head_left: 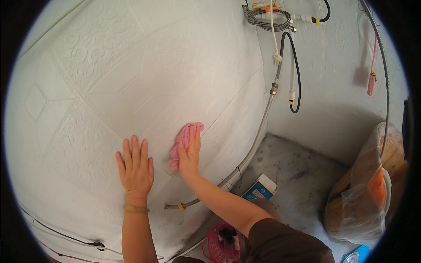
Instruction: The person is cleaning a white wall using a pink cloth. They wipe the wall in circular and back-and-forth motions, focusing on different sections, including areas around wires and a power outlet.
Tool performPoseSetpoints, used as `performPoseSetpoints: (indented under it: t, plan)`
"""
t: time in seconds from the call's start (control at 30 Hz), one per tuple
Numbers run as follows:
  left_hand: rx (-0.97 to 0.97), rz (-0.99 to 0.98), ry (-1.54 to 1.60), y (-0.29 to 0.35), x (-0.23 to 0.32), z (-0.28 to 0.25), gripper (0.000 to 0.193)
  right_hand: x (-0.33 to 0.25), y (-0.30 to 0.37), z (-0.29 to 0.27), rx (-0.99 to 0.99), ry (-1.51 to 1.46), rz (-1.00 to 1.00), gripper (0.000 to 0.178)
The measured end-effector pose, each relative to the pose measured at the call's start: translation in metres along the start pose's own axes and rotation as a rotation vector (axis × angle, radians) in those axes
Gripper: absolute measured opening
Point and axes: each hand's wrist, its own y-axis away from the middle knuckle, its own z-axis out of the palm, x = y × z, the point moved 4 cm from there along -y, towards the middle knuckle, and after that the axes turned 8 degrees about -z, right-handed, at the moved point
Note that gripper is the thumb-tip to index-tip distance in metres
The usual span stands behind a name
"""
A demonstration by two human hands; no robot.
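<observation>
My left hand (137, 168) lies flat on the white embossed wall (109, 114), its fingers spread and nothing in it. A bangle (136, 209) circles that wrist. To its right, my right hand (190, 158) presses a crumpled pink cloth (180, 144) against the same wall. The fingers lie along the cloth, and part of it sticks out to the left and above them. Faint grey smudges mark the wall below the cloth.
A grey hose (258, 140) hangs down the corner, below a coiled metal hose (267, 19) and a white plug (276, 57). On the floor are a blue-and-white box (261, 187), a pink basket (215, 250) and a plastic-wrapped wooden tub (340, 215). Cables (66, 239) run at lower left.
</observation>
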Motion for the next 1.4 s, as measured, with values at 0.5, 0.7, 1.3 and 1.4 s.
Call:
performPoseSetpoints:
  t: [0.5, 0.7, 1.3, 1.4]
  plan:
    - [0.040, -0.008, 0.026, 0.004, -0.003, -0.001, 0.061, 0.084, -0.003, -0.003, 0.266, 0.305, 0.237, 0.060]
    - [0.058, 0.001, 0.021, 0.005, -0.004, 0.003, 0.062, 0.092, -0.007, -0.010, 0.192, 0.094, 0.349, 0.057]
    - [-0.069, -0.041, 0.354, 0.035, 0.027, -0.026, 0.059, -0.042, -0.019, -0.200, 0.301, -0.786, 0.521, 0.025]
    - [-0.199, -0.060, 0.556, 0.078, 0.063, -0.027, 0.058, -0.023, 0.035, -0.212, 0.244, -0.832, 0.635, 0.025]
